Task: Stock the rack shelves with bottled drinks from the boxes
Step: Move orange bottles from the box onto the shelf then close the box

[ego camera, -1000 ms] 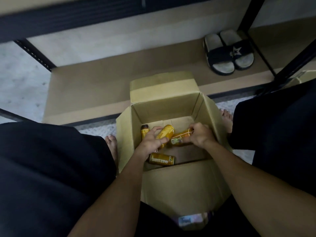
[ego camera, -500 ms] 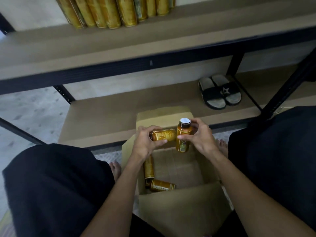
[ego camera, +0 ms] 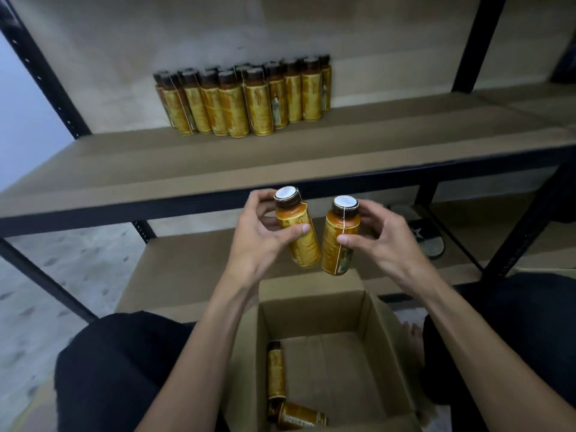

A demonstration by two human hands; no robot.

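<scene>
Two bottles are held caps up, bases tilted together: left bottle [ego camera: 305,251] wrapped by curled fingers of left hand [ego camera: 258,241], right bottle [ego camera: 332,254] by right hand [ego camera: 380,241]

Shelf bottles [ego camera: 243,101]: rear ones hidden behind the front row, labels too blurred to read; lying bottle [ego camera: 299,416] partly hidden by the box [ego camera: 389,353] wall; slipper [ego camera: 427,238] partly behind the right hand [ego camera: 380,241].

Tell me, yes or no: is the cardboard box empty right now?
No: the cardboard box holds a lying bottle by its left wall and a second bottle at its near left corner.
</scene>
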